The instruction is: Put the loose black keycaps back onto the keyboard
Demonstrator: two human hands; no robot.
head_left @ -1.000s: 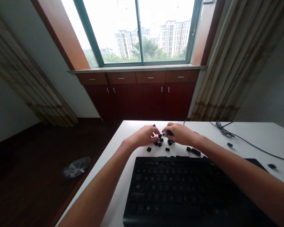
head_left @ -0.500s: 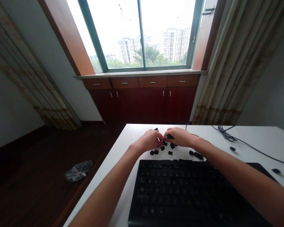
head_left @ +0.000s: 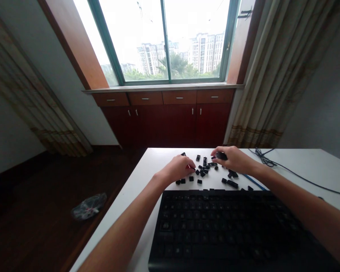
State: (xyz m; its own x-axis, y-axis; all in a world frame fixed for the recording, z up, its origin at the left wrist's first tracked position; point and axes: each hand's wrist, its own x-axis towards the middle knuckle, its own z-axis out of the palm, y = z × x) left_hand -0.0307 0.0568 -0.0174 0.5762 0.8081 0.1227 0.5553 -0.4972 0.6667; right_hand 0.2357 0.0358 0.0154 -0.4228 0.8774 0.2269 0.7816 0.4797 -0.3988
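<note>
Loose black keycaps (head_left: 203,170) lie scattered on the white table behind a black keyboard (head_left: 204,226). My left hand (head_left: 179,169) is low over the left side of the keycaps, its fingers curled together at the tabletop. A dark bit shows at those fingertips, too small to name. My right hand (head_left: 231,158) is closed around a small black piece (head_left: 221,155) behind and to the right of the pile. What kind of piece it is, I cannot tell. Several keycaps lie between the hands, and a longer keycap (head_left: 232,184) is near the keyboard's back edge.
A thin blue stick (head_left: 254,181) lies partly under my right forearm. Black cable (head_left: 265,158) is coiled at the table's back right. A clear plastic bag (head_left: 90,206) lies on the dark floor to the left. Cabinets (head_left: 164,121) stand beyond the table, below the window.
My right hand has moved right and away from my left hand, carrying the black piece and uncovering more keycaps. My left hand stays nearly in place. The view has shifted slightly.
</note>
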